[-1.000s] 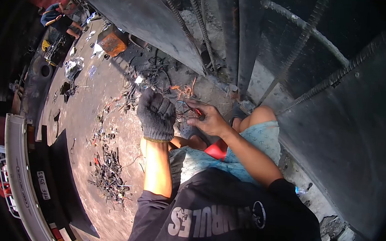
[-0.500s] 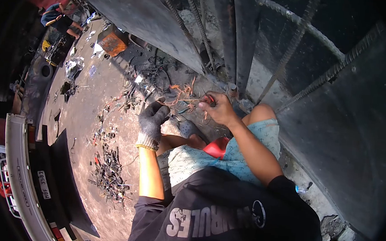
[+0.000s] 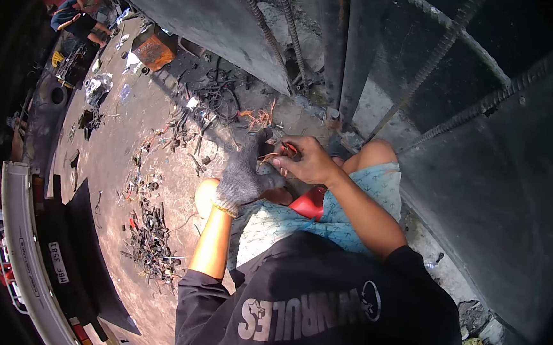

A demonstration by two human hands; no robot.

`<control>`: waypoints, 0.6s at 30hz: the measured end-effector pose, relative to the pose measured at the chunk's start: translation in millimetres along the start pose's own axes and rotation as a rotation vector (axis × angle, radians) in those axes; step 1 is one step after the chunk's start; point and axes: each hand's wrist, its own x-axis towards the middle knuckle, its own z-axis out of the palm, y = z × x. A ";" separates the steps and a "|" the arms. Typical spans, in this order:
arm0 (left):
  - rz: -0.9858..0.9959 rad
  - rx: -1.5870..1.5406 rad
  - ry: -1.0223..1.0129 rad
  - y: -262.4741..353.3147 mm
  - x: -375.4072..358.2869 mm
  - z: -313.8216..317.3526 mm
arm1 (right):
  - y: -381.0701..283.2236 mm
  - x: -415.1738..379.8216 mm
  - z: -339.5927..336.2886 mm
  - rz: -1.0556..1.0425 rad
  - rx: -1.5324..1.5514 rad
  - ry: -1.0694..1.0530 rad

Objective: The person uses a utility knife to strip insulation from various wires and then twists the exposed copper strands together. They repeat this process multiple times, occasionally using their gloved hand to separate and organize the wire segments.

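My left hand (image 3: 246, 169), in a grey knit glove, has moved up close against the right, and its fingers curl by a thin copper-coloured wire (image 3: 267, 157). Part of the gloved fingers lies in shadow. My bare right hand (image 3: 308, 162) is closed around a small red-handled tool (image 3: 289, 149), most of it covered by the fingers. The wire runs between the two hands at the fingertips. Just beyond them, a tangle of orange and copper wires (image 3: 258, 117) lies on the ground.
Black cables (image 3: 217, 98) and a pile of dark scrap pieces (image 3: 153, 241) lie on the ground. A rusty orange box (image 3: 154, 51) stands farther off. Dark metal panels (image 3: 479, 206) and ribbed bars (image 3: 424, 74) rise on the right. Another person (image 3: 79, 21) is at the far left.
My left hand has moved right and closer to the right hand, shortening the span of wire between them. My right hand has shifted slightly; the view has moved a little too.
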 end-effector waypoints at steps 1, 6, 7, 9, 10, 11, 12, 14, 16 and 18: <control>0.005 -0.003 -0.007 -10.4 2.0 9.5 | 5.9 0.6 2.1 0.004 0.158 -0.007; -0.013 -0.630 -0.036 -17.2 -4.1 47.9 | 13.8 2.1 4.7 -0.056 0.402 0.050; -0.069 -0.649 -0.018 -11.3 -5.8 53.5 | 6.4 0.9 2.1 0.047 0.474 0.035; -0.068 -0.689 0.016 -30.0 -3.1 69.8 | 7.1 1.7 2.6 0.150 0.546 0.014; -0.002 -0.591 0.069 -51.0 -0.1 78.1 | 16.1 3.2 5.1 0.065 0.507 0.000; 0.063 -0.492 0.119 -55.1 1.6 79.4 | 21.0 4.5 6.1 -0.019 0.469 -0.012; 0.061 -0.492 0.118 -60.0 3.1 79.6 | 25.9 4.0 6.3 -0.018 0.470 -0.012; -0.069 -0.570 0.067 -47.7 9.0 69.4 | 28.5 4.8 3.3 0.020 0.315 0.120; -0.094 -0.401 0.095 -33.4 4.1 51.2 | 26.2 6.4 -5.4 0.040 0.210 0.185; 0.098 -0.285 0.227 -98.5 14.0 52.3 | 42.5 11.5 -9.4 0.047 0.164 0.275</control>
